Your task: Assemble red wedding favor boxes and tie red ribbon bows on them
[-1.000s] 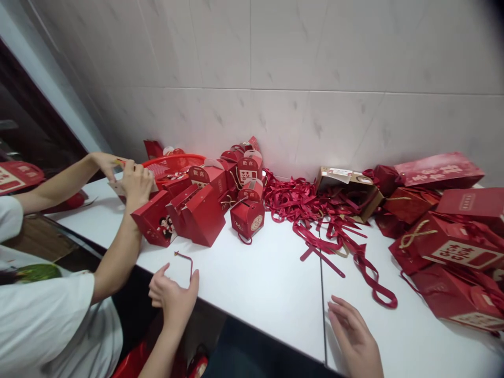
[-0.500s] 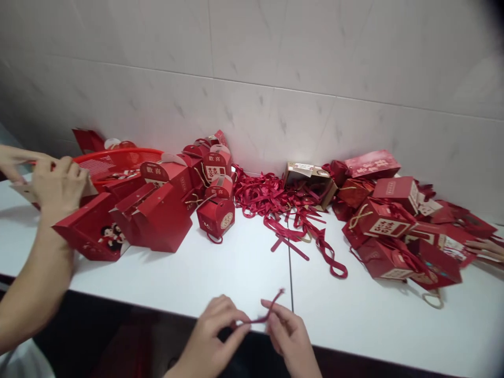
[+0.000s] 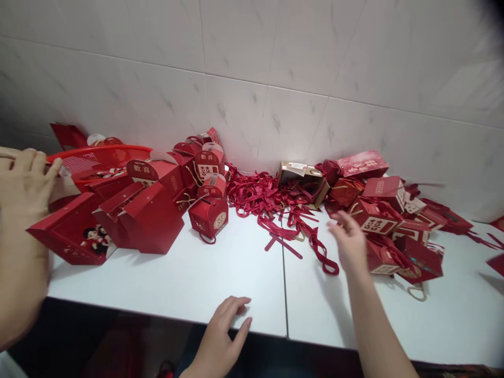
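My left hand [image 3: 225,336] hovers at the table's front edge, thumb and fingers apart, with nothing between them. My right hand [image 3: 348,241] reaches out over the table, slightly blurred. Its fingers are loosely bent and apart, and I make out nothing in them. To its left lies a looped dark red ribbon [image 3: 325,257], trailing from a tangled heap of red ribbons [image 3: 254,193]. Just right of the hand, a pile of red gift boxes begins, including a box with a gold character panel [image 3: 376,223].
Standing red gift boxes [image 3: 155,220] and a red plastic basket [image 3: 118,155] fill the left side. Another person's hand [image 3: 29,178] works there. An open brown-lined box [image 3: 305,181] lies against the tiled wall [image 3: 252,121]. A seam divides the white table [image 3: 252,278].
The thin red cord held between my hands is no longer seen there. My right hand has moved forward and right. The other person's hand at the far right has left view.
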A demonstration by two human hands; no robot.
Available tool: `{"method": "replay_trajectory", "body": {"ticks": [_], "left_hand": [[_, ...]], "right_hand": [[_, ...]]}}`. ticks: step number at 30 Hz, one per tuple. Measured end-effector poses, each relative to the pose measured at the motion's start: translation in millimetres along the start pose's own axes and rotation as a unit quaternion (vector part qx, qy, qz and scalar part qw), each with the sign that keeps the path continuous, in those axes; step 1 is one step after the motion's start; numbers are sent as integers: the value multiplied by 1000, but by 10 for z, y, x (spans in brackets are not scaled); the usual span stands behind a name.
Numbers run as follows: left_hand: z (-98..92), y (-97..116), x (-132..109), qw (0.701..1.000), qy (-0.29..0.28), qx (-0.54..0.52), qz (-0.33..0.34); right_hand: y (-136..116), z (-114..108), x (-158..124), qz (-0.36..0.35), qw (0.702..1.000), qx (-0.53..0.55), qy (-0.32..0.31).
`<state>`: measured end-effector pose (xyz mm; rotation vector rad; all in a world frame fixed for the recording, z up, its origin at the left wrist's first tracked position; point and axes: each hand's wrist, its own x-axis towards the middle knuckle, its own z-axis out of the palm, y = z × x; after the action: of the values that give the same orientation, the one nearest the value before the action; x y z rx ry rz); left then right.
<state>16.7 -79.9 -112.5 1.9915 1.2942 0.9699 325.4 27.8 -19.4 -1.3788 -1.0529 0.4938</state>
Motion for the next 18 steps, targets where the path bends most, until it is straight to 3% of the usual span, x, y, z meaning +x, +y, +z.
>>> {"method": "replay_trajectory", "body": {"ticks": [2,5,9,13,18], "left_hand": [[11,-12,-6,1000,0,-2,2],[5,-19,-4,1000,-14,-6,3],[-26,-6,12,1000,-30,-5,6],[-39,4,3,1000,-12,-1,13],[-6,32,18,989,130,34,68]], "right_hand": [[208,244,-103,-4,996,-55,-64],[485,599,-246,-20,986,-124,-111],[553,827,-183,-33,974,-176,-142],[192,790,-282,-74,964,-170,-191],[-576,604,-1096,-157,914,-96,-361]]}}
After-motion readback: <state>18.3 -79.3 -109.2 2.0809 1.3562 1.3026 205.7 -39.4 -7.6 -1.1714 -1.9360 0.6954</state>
